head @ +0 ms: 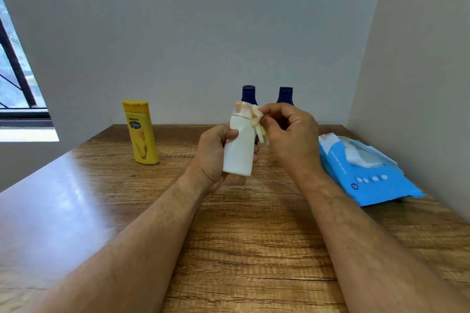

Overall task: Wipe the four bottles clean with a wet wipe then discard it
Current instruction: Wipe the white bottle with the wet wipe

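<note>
My left hand (213,155) grips a small white bottle (240,146) with a clear cap, held upright above the wooden table (241,236). My right hand (290,134) pinches a crumpled wet wipe (258,122) against the bottle's neck and right side. A yellow bottle (140,132) stands on the table to the left. Two dark blue bottles (248,94) (285,95) stand by the back wall, mostly hidden behind my hands; only their caps show.
A blue pack of wet wipes (363,173) lies on the table at the right, its flap open with a wipe sticking out. Walls close the table in at the back and right. A window (15,79) is at the left.
</note>
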A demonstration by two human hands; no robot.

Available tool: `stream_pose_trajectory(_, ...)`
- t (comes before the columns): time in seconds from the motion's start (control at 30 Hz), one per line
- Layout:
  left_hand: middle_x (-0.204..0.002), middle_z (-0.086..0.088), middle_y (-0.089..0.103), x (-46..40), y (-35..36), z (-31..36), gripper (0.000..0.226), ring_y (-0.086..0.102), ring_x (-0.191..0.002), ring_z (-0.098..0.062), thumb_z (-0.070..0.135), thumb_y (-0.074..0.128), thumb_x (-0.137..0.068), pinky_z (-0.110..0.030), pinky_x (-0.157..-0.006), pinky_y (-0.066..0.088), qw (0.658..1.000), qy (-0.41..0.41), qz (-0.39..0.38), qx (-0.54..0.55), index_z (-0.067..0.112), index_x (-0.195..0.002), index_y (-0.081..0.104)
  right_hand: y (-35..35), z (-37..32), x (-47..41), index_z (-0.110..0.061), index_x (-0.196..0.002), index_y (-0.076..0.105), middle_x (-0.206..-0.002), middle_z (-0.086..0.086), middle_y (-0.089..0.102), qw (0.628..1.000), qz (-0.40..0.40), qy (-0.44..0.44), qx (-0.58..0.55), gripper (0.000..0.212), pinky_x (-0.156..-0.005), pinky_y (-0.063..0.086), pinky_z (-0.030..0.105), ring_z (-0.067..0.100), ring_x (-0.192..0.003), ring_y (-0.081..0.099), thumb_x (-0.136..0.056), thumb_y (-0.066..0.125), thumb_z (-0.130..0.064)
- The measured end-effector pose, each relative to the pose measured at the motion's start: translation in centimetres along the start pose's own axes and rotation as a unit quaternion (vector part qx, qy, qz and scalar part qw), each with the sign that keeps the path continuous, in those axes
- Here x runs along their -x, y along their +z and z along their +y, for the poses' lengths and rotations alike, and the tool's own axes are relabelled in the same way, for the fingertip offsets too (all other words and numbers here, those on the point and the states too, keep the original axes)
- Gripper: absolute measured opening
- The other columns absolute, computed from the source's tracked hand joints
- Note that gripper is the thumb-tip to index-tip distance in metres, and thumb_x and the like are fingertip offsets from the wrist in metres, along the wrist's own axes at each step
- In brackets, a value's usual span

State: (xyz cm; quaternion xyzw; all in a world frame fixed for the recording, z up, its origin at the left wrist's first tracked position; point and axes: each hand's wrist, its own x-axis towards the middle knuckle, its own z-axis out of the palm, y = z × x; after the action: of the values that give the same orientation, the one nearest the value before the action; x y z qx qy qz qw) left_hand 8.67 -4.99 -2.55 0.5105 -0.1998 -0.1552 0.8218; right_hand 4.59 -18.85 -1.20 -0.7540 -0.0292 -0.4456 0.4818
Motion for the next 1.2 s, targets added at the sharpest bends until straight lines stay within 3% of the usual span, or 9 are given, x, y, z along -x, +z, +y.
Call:
stream_pose_trajectory(0.1, -0.094, -0.024, 0.066, 0.1, 0.0, 0.0, 0.045, 0.068, -0.076, -0.029, 0.021, 0.048, -0.085, -0.038, -0.065, 0.059, 1.000, 0.003, 0.004, 0.001, -0.005, -0.121, 0.054, -0.1, -0.1, 0.0, -0.028, -0.093, 0.068, -0.091, -0.012, 0.070, 1.000, -0.022, 0.009, -0.021, 0.017, -0.072, 0.055, 0.014, 0.002, -0.088, 0.067, -0.092, 0.068, -0.012)
stream_pose_trajectory(0.27, -0.084, -0.020, 0.070, 0.0, 0.0, 0.0, 0.032, 0.068, -0.074, -0.029, 0.015, 0.037, -0.094, -0.038, -0.066, 0.060, 1.000, 0.003, -0.010, 0.010, -0.003, -0.113, 0.056, -0.2, -0.2, -0.2, -0.027, -0.094, 0.068, -0.089, -0.012, 0.069, 0.999, -0.007, 0.021, -0.045, 0.012, -0.071, 0.056, 0.020, 0.003, -0.085, 0.066, -0.093, 0.067, -0.015)
stream_pose_trajectory(0.43, -0.093, -0.022, 0.072, -0.1, 0.1, 0.2, 0.051, 0.069, -0.078, -0.029, 0.021, 0.046, -0.082, -0.039, -0.069, 0.060, 0.999, 0.010, -0.014, 0.042, -0.009, -0.123, 0.053, -0.6, 0.0, -0.5, -0.029, -0.090, 0.066, -0.087, -0.009, 0.069, 0.997, 0.025, 0.043, -0.059, 0.008, -0.074, 0.059, 0.029, 0.009, -0.084, 0.067, -0.093, 0.068, -0.022)
stream_pose_trajectory(0.53, -0.085, -0.019, 0.072, -0.2, -0.1, 0.1, 0.036, 0.069, -0.074, -0.028, 0.016, 0.040, -0.091, -0.038, -0.066, 0.060, 0.999, 0.007, -0.015, 0.038, -0.006, -0.115, 0.056, -0.1, 0.0, -0.3, -0.023, -0.093, 0.068, -0.088, -0.006, 0.070, 0.997, 0.024, 0.049, -0.053, 0.001, -0.070, 0.058, 0.025, 0.010, -0.083, 0.067, -0.093, 0.067, -0.025)
stream_pose_trajectory(0.7, -0.095, -0.022, 0.069, -0.1, 0.2, 0.4, 0.042, 0.065, -0.078, -0.028, 0.017, 0.033, -0.091, -0.038, -0.073, 0.057, 0.993, -0.014, -0.036, 0.114, -0.006, -0.116, 0.058, -0.8, -0.1, -0.9, -0.027, -0.095, 0.068, -0.086, -0.011, 0.069, 0.975, 0.112, 0.153, -0.116, 0.007, -0.061, 0.052, 0.016, 0.004, -0.079, 0.067, -0.094, 0.066, -0.020)
stream_pose_trajectory(0.9, -0.095, -0.019, 0.068, -1.4, -0.3, 0.4, 0.030, 0.068, -0.083, -0.031, 0.014, 0.036, -0.096, -0.041, -0.076, 0.057, 0.986, 0.006, 0.064, 0.152, 0.001, -0.113, 0.058, 0.5, -0.3, 0.3, -0.030, -0.101, 0.076, -0.101, -0.014, 0.073, 0.990, -0.110, 0.088, -0.032, 0.016, -0.074, 0.054, 0.011, -0.004, -0.093, 0.066, -0.091, 0.071, -0.019)
stream_pose_trajectory(1.0, -0.095, -0.021, 0.066, -1.5, -0.4, 0.4, 0.030, 0.066, -0.088, -0.034, 0.012, 0.036, -0.096, -0.049, -0.088, 0.056, 0.983, 0.000, 0.071, 0.170, -0.001, -0.118, 0.053, 0.7, -0.3, 0.6, -0.025, -0.098, 0.078, -0.100, -0.016, 0.073, 0.983, -0.164, 0.078, -0.008, 0.017, -0.076, 0.052, 0.008, -0.011, -0.094, 0.064, -0.089, 0.072, -0.012)
stream_pose_trajectory(1.13, -0.101, -0.023, 0.061, -1.8, -1.2, 0.6, 0.043, 0.063, -0.087, -0.031, 0.015, 0.038, -0.095, -0.042, -0.075, 0.060, 0.975, -0.004, 0.074, 0.211, -0.002, -0.134, 0.043, 0.2, -0.5, 0.5, -0.024, -0.091, 0.079, -0.091, -0.022, 0.068, 0.967, -0.237, 0.088, 0.011, 0.016, -0.065, 0.046, 0.002, -0.017, -0.085, 0.060, -0.085, 0.075, -0.010)
stream_pose_trajectory(1.2, -0.110, -0.025, 0.061, -1.9, -1.2, 0.3, 0.042, 0.064, -0.096, -0.034, 0.015, 0.039, -0.096, -0.046, -0.081, 0.061, 0.979, -0.018, 0.060, 0.193, -0.002, -0.134, 0.043, 0.3, -0.4, 0.6, -0.026, -0.092, 0.079, -0.092, -0.021, 0.068, 0.973, -0.220, 0.074, 0.022, 0.014, -0.067, 0.046, 0.002, -0.015, -0.086, 0.060, -0.086, 0.075, -0.014)
